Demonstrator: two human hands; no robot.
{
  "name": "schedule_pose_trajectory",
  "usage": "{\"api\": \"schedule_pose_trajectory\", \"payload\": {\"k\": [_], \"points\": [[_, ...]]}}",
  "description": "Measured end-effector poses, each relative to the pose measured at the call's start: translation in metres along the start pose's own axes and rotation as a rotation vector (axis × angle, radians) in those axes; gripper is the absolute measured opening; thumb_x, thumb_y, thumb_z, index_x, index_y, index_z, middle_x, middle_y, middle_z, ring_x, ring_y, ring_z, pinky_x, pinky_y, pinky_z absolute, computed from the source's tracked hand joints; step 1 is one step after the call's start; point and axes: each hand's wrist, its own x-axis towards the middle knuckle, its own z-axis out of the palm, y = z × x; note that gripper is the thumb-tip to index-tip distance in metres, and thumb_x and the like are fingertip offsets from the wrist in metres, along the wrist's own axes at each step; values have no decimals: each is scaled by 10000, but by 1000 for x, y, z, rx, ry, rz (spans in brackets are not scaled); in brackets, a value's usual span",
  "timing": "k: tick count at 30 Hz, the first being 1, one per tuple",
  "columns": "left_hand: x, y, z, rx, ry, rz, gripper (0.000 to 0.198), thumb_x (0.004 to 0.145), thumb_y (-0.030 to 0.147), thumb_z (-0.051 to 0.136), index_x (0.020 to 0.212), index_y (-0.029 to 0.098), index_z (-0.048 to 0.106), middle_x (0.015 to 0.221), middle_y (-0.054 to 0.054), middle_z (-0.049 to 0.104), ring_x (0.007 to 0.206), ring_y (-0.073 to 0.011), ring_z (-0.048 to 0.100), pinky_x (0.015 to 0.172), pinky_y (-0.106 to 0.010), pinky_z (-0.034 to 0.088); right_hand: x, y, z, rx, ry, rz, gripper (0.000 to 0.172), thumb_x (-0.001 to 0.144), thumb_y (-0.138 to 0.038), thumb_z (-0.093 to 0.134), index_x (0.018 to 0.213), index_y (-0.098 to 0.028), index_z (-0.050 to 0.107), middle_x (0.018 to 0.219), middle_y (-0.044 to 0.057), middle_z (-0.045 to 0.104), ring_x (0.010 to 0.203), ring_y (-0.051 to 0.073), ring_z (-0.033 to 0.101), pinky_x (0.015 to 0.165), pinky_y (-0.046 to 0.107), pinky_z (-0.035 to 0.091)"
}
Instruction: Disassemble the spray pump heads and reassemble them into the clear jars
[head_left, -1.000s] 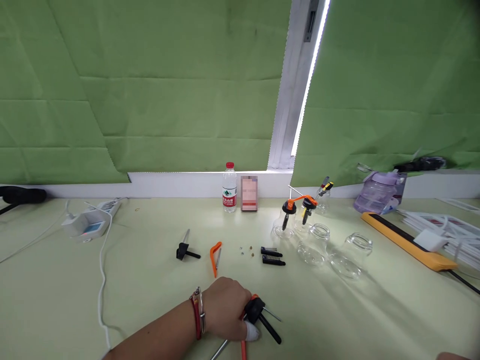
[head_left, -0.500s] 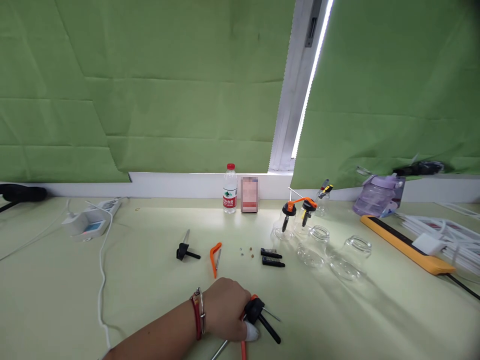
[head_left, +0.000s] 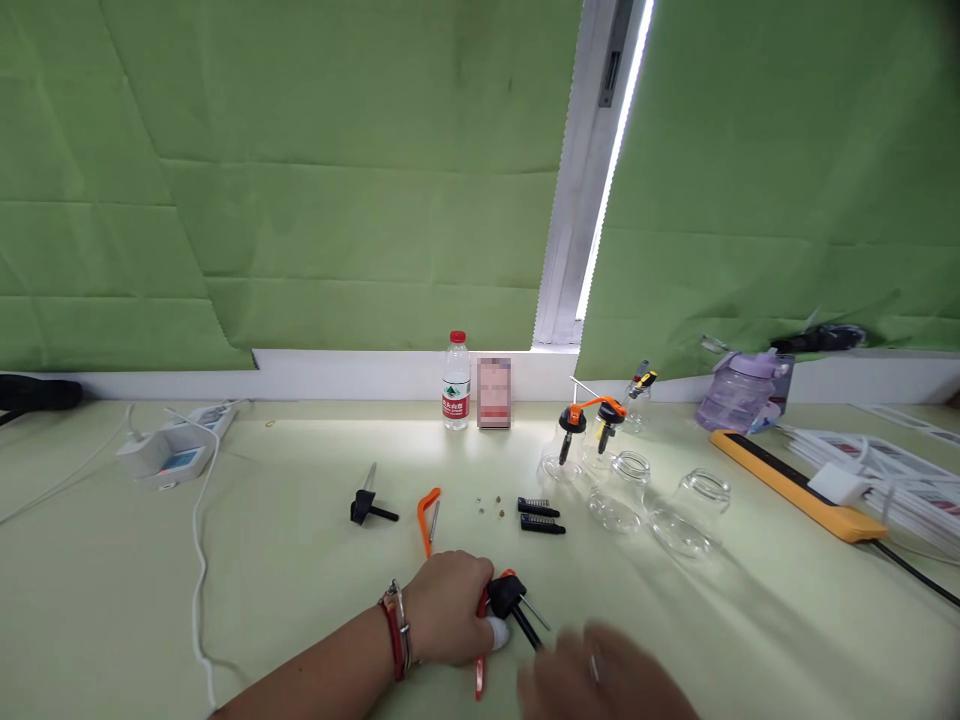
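Observation:
My left hand (head_left: 446, 620) is closed around a black and orange pump head (head_left: 504, 596) with a thin metal tube, holding it just above the pale green table (head_left: 285, 600). A red bracelet sits on that wrist. My right hand (head_left: 600, 675) comes in from the bottom edge, blurred by motion, close to the black stem of the pump head; its fingers cannot be made out. Ahead lie a loose orange lever (head_left: 427, 510), a black pump part (head_left: 365, 503), two black springs (head_left: 538, 515) and some tiny beads (head_left: 491, 503).
Clear glass jars (head_left: 679, 505) stand at the right, two capped with orange and black pump heads (head_left: 589, 415). A water bottle (head_left: 454, 381) stands by the wall. A white power strip (head_left: 166, 452) with a cable lies at left, an orange bar (head_left: 795, 485) and purple jug (head_left: 739, 400) at right.
My right hand has entered from the bottom right and moved toward the pump head. My left hand has lifted the pump head slightly up and forward.

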Motion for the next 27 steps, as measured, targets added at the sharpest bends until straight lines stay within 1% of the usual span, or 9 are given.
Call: {"api": "schedule_pose_trajectory", "payload": {"k": [2,4,6,11,16,18,20,23,27], "points": [[0,0,0,17,10,10,257,691,443,514,798,212,545,792,-38,636,674,-212,595,501,-269,376,30,17,-10,-25,-88,162,234,918,-334,413,879,-236,622,855,82,627,747,202,586,610,337,489],[-1,1,0,32,19,16,246,700,432,502,804,212,540,787,-40,637,671,-218,598,506,-277,381,50,27,-18,19,-271,376,313,911,-286,376,694,-207,587,666,48,597,597,175,552,524,296,415],[-1,1,0,39,28,20,238,704,420,494,811,212,537,790,-41,641,675,-224,603,513,-283,390,60,31,-20,151,-428,527,291,882,-253,383,651,-192,549,643,16,589,571,142,525,497,247,354],[-2,2,2,73,49,78,221,723,383,473,845,211,538,786,-38,654,676,-228,617,536,-291,414,65,33,-6,382,-382,618,243,856,-256,390,645,-175,479,646,-5,541,584,108,442,505,209,289],[-3,2,3,97,93,117,219,732,387,469,854,215,531,760,-28,666,657,-238,636,525,-294,430,83,56,-12,709,-608,633,197,809,-306,493,677,-164,526,559,-31,475,515,86,364,493,204,277],[-3,1,2,116,100,138,230,737,394,465,866,215,529,760,-29,671,659,-250,644,529,-307,445,90,64,-13,802,-586,633,169,789,-334,533,809,-174,585,554,-49,437,518,87,344,491,201,270],[-3,1,2,144,101,154,241,743,393,458,880,209,531,754,-38,674,654,-263,649,529,-324,459,96,66,-8,855,-536,658,219,786,-373,530,842,-176,609,542,-53,407,514,89,324,488,205,261],[-4,3,2,182,99,170,267,749,387,451,911,191,536,764,-60,683,644,-274,655,532,-344,481,105,62,7,851,-433,720,209,743,-343,537,669,-159,600,525,-46,389,517,89,303,484,213,249],[-7,8,1,218,95,188,263,744,348,454,917,169,541,796,-87,691,653,-282,663,555,-367,505,118,56,16,808,-438,734,137,643,-229,548,529,-157,526,486,-50,364,498,85,292,459,215,231]]}}
